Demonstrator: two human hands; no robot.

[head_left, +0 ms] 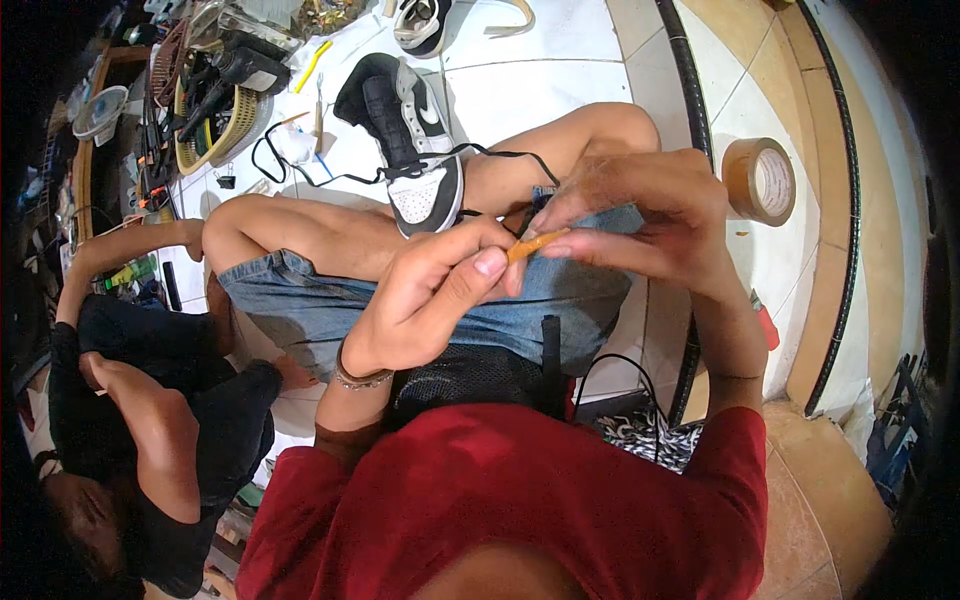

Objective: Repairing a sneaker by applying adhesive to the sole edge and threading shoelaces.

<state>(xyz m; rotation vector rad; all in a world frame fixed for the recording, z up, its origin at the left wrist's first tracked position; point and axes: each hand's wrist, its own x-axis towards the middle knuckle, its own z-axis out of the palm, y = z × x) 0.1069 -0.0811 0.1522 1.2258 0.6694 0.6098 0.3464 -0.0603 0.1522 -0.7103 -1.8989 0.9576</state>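
Note:
Above my lap, my left hand (430, 290) and my right hand (640, 215) pinch a small, thin orange-brown piece (528, 246) between thumbs and fingers, one hand at each end. Just beyond them a black, white and grey high-top sneaker (422, 199) lies on its sole by my crossed legs (310, 230), its long black lace trailing across the floor and over my leg. My blue denim shorts (470, 315) are under my hands.
A second shoe (418, 25) is at the top. Tools (312, 68) lie near a cluttered yellow basket (235, 125). A brown tape roll (759, 182) is at my right beside a step edge (852, 250). Another person in dark clothes (220, 450) sits at my left.

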